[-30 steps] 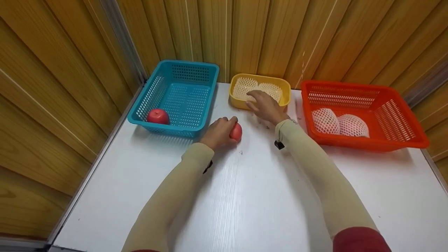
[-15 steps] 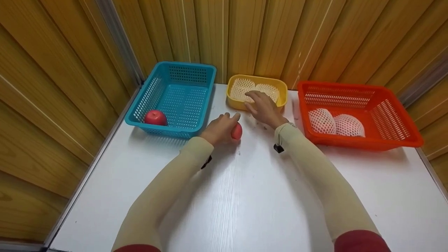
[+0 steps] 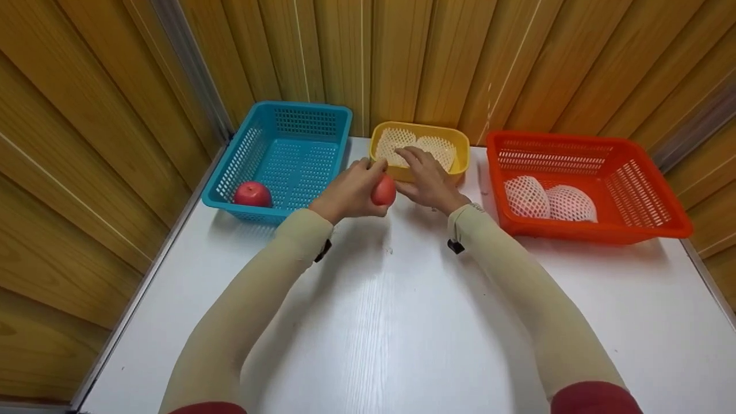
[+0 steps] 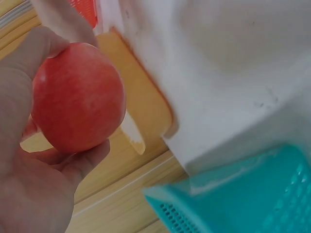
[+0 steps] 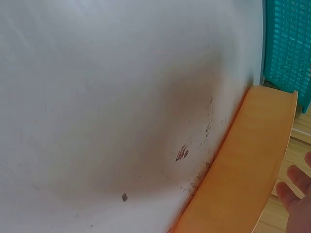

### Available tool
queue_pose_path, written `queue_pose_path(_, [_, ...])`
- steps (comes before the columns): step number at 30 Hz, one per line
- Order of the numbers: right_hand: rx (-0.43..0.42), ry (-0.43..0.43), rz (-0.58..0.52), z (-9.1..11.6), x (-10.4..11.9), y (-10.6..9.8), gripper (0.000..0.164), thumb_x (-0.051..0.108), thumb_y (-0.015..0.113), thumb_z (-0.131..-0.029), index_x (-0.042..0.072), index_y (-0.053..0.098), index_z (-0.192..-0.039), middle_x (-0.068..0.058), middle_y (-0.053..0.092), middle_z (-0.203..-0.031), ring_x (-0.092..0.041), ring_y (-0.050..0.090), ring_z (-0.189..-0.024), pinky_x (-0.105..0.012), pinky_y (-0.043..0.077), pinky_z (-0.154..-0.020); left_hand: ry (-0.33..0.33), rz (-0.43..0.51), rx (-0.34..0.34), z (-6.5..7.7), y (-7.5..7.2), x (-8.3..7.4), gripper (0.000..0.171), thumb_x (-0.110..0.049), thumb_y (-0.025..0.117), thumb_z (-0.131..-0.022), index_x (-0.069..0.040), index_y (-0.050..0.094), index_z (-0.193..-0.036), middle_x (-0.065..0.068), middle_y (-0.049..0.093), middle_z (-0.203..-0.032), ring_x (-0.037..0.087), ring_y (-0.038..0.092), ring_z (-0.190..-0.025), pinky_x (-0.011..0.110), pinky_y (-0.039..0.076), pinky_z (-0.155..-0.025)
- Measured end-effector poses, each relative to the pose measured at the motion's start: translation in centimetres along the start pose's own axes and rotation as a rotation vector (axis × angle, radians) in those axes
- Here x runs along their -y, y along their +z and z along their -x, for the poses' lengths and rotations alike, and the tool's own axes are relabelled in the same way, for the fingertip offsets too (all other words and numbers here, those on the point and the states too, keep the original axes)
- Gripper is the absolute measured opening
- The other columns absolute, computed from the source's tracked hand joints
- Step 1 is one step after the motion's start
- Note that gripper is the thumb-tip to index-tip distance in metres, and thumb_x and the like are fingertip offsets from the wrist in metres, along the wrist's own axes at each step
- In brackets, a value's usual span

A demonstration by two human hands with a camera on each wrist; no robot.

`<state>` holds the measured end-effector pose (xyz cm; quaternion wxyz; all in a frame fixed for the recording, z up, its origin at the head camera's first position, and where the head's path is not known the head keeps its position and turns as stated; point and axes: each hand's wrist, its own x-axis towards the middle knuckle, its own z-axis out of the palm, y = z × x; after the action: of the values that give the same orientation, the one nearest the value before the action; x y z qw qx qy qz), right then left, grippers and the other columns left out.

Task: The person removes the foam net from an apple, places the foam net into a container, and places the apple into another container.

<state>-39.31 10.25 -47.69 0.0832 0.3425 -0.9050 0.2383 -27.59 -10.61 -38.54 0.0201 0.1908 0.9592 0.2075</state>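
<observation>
My left hand [image 3: 348,192] grips a red apple [image 3: 384,191] and holds it above the white table. In the left wrist view the thumb and fingers are curled round the apple [image 4: 80,97]. Close by on the right, my right hand [image 3: 428,184] hovers in front of the small yellow basket [image 3: 463,154] with its fingers relaxed and nothing in them. White foam fruit nets [image 3: 440,150] lie in that basket. Only several fingertips of the right hand [image 5: 299,194] show in the right wrist view, beside the basket's yellow wall [image 5: 238,170].
To the left stands a blue basket [image 3: 305,164] with one red apple [image 3: 252,194] in its near left corner. On the right, a red basket [image 3: 632,204] bears two net-wrapped fruits [image 3: 526,196]. Wooden panels [image 3: 397,63] rise behind the table [image 3: 425,322].
My left hand has lifted the apple off the table and brought it up beside the right hand. The right hand has barely shifted. The view has moved slightly.
</observation>
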Motion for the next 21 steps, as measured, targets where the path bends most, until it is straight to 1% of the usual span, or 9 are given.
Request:
queue_pose_path(4, [0.046,0.029,-0.024,0.2,0.5,0.1,0.085,0.051,0.075,-0.09,0.028,0.033,-0.16,-0.009,0.031,-0.164,-0.033,0.036,-0.147,-0.058,0.035,-0.116,-0.025,0.022,-0.037,0.2,-1.8,0.4,0.084,-0.029,0.09,-0.078,-0.016,0.043,-0.147,0.013,0.054,-0.134,0.027,0.055,-0.119,0.041,0.059,-0.091])
queue_pose_path(8, [0.092,0.055,-0.053,0.3,1.0,0.2,0.09,0.055,0.075,-0.088,0.035,0.027,-0.161,-0.005,0.024,-0.167,-0.032,0.029,-0.151,-0.058,0.032,-0.118,-0.066,0.047,-0.069,0.6,-3.4,0.9,0.085,-0.029,0.09,-0.078,-0.018,0.042,-0.148,0.013,0.051,-0.14,0.028,0.054,-0.124,0.042,0.059,-0.09])
queue_pose_path(12, [0.105,0.046,-0.063,0.4,1.3,0.3,0.091,0.055,0.076,-0.088,0.032,0.027,-0.161,-0.005,0.023,-0.168,-0.031,0.026,-0.152,-0.058,0.028,-0.12,-0.091,0.07,-0.094,1.1,-4.6,1.6,0.082,-0.029,0.09,-0.078,-0.021,0.043,-0.145,0.011,0.051,-0.139,0.028,0.053,-0.124,0.041,0.06,-0.087])
queue_pose_path(16, [0.104,0.017,-0.061,0.4,1.6,0.2,0.091,0.057,0.074,-0.089,0.026,0.028,-0.161,-0.007,0.023,-0.167,-0.031,0.025,-0.152,-0.056,0.024,-0.122,-0.103,0.061,-0.109,1.4,-5.4,2.3,0.081,-0.028,0.09,-0.078,-0.021,0.043,-0.144,0.012,0.052,-0.136,0.029,0.052,-0.123,0.042,0.06,-0.086])
queue_pose_path(21, [0.098,0.007,-0.063,0.5,1.8,0.0,0.091,0.058,0.074,-0.089,0.026,0.028,-0.161,-0.007,0.023,-0.167,-0.031,0.025,-0.152,-0.056,0.023,-0.123,-0.116,0.049,-0.118,1.8,-6.1,3.2,0.08,-0.025,0.091,-0.077,-0.019,0.044,-0.143,0.014,0.051,-0.137,0.031,0.05,-0.126,0.046,0.06,-0.088])
